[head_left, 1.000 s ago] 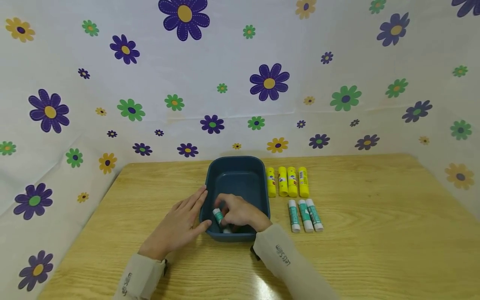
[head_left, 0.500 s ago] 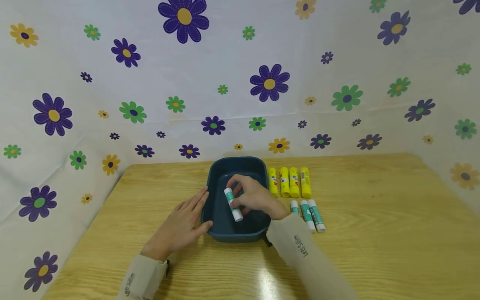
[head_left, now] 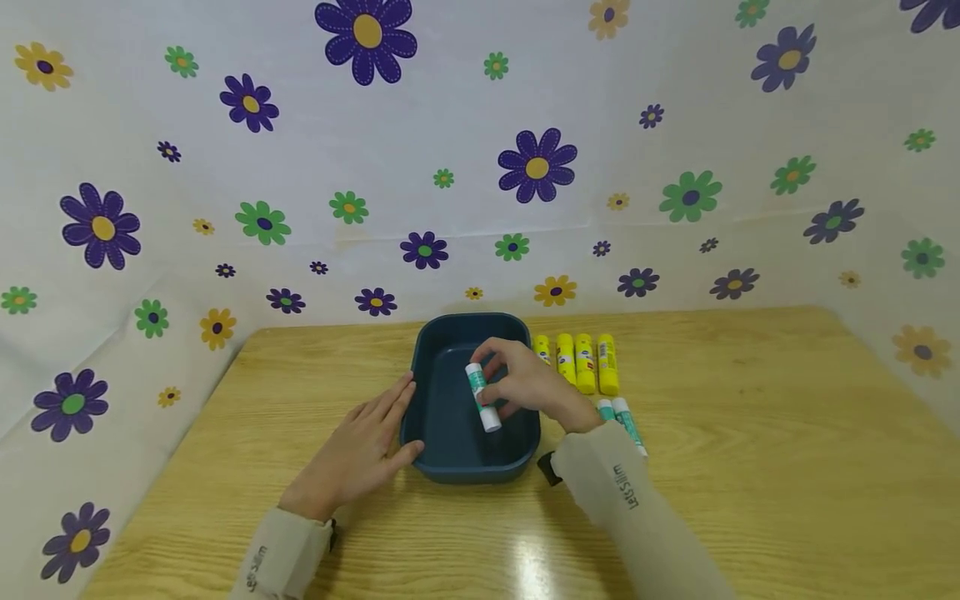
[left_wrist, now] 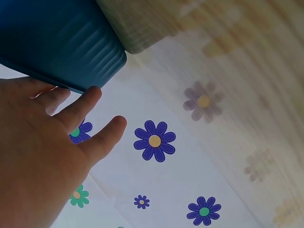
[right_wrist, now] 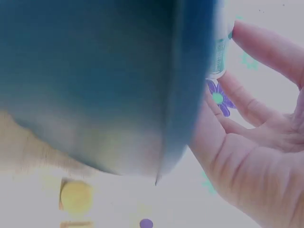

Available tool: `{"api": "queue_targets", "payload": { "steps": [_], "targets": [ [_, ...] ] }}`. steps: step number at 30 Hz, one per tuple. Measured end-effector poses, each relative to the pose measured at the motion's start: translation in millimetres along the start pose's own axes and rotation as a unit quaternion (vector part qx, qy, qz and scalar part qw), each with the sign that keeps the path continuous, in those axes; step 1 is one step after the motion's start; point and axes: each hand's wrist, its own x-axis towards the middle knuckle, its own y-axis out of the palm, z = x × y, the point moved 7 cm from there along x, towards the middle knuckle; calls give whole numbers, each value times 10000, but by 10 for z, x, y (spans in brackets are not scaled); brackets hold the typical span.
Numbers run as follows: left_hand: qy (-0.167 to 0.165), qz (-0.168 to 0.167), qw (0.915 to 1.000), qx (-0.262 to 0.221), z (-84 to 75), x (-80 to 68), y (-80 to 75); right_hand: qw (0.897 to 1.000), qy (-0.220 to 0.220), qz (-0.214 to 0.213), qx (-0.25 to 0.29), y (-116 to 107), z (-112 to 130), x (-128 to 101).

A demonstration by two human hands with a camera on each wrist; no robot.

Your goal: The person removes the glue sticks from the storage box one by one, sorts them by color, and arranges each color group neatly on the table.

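The right hand [head_left: 525, 385] pinched a white and teal glue stick [head_left: 482, 397] between fingers and thumb and held it tilted above the open blue bin [head_left: 517, 454], clear of the floor of the bin. The left hand [head_left: 360, 450] lay flat on the table [head_left: 750, 467] with straight fingers pressed against the bin's left wall, steadying it; the left wrist view showed those fingers [left_wrist: 80, 107] touching the ribbed outer wall. To the right of the bin lay four yellow glue sticks [head_left: 577, 363] in a row, and just in front of them more white and teal glue sticks [head_left: 626, 421], partly hidden by the right wrist. By the look of it the step in hand was carrying the stick between bin and rows; the next move would call for a firm pinch and room beside the teal row
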Motion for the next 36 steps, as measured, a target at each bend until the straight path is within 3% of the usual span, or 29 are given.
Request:
{"api": "queue_targets", "payload": {
  "steps": [25, 36],
  "targets": [
    [29, -96, 9999, 19, 7, -4, -4, 9994, 86, -261, 187, -466, -99, -231],
    [63, -136, 9999, 6, -1, -3, -11, 9991, 178, -373, -54, -701, -211, -389]
  ]
}}
